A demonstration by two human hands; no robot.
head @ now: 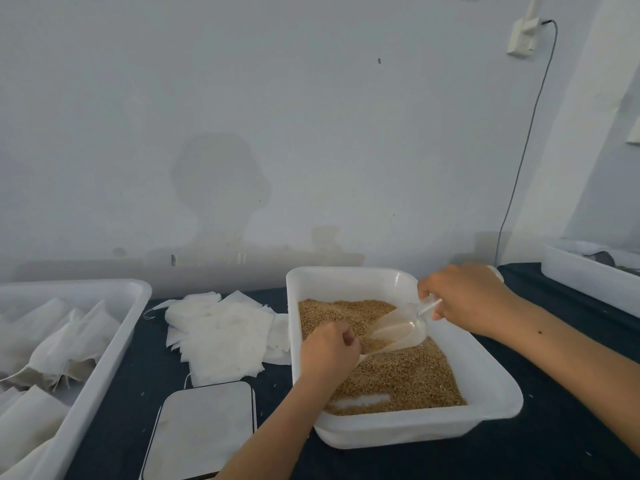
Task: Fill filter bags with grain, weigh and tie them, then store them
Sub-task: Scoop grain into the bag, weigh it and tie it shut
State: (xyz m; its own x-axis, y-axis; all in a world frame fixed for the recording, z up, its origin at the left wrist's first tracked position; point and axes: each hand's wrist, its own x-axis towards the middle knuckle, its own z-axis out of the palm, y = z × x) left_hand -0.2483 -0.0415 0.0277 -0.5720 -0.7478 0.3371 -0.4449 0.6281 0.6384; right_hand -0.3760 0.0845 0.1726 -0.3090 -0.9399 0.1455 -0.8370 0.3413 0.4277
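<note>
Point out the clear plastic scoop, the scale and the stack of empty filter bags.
clear plastic scoop [398,329], head view, bowl.
flat grey scale [204,431], head view, platform middle.
stack of empty white filter bags [221,337], head view, top sheet.

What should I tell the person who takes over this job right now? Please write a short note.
Right hand grips the clear scoop by its handle, over the grain tray. Left hand is curled at the scoop's mouth; a filter bag in it cannot be confirmed.
Empty filter bags lie left of the tray, the scale in front of them with nothing on it.
Done: tied bags lie in the left bin.
Left: finish filling, weigh, tie, store.
</note>
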